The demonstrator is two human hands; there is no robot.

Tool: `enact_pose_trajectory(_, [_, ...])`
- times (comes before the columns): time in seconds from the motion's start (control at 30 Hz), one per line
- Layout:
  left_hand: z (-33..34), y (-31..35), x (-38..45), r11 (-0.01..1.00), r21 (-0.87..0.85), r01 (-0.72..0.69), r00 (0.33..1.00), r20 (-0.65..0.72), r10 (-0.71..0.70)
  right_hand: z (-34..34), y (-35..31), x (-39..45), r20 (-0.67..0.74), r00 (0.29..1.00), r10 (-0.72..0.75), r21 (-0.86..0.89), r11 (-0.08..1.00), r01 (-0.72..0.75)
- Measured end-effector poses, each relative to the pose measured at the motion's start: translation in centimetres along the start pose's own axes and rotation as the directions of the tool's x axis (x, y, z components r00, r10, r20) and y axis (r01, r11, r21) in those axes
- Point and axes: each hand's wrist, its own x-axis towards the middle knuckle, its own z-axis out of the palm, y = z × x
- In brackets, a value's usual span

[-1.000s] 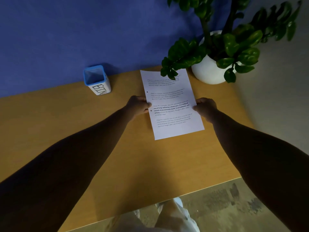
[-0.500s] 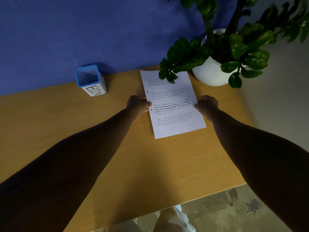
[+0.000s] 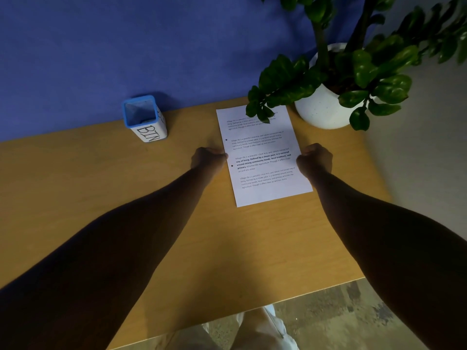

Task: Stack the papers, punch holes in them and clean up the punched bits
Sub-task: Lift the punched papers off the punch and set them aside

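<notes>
White printed papers (image 3: pixel 262 157) w/ 2 punched holes on left edge, flat on wood surface (image 3: pixel 177 223); left hand (image 3: pixel 208 159) & right hand (image 3: pixel 314 160) pinch opposite side edges.

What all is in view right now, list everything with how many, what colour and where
papers: one stack, sheet count unclear, white with black print and two punched holes on the left edge, back centre of table
bin: one, white with blue rim, lettered BIN, back of table, left of papers
plant: one, green leaves in a white pot, back right corner, leaves overhanging the papers' top edge
table: one, light wood
wall: blue, behind table
left hand: at papers' left edge
right hand: at papers' right edge
</notes>
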Motion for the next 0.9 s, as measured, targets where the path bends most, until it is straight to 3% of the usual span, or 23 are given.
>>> enact_pose_trajectory(0.4, [-4.9, -2.1, -4.2, 0.933, 0.267, -0.243, 0.955, -0.104, 0.279, 2.0, -3.0, -6.6, 0.086, 0.965, -0.249, -0.015, 0.968, 0.251])
enact_pose_trajectory(0.7, [-11.0, -6.5, -6.7, 0.883, 0.4, -0.243, 0.909, -0.224, 0.352, 4.5, -5.7, -12.3, 0.121, 0.889, -0.442, -0.084, 0.888, 0.453])
enact_pose_trajectory(0.9, [-14.5, -10.3, -8.1, 0.92, 0.358, -0.158, 0.918, -0.291, 0.27, 6.6, -6.8, -16.0, 0.186, 0.851, -0.491, -0.111, 0.85, 0.515])
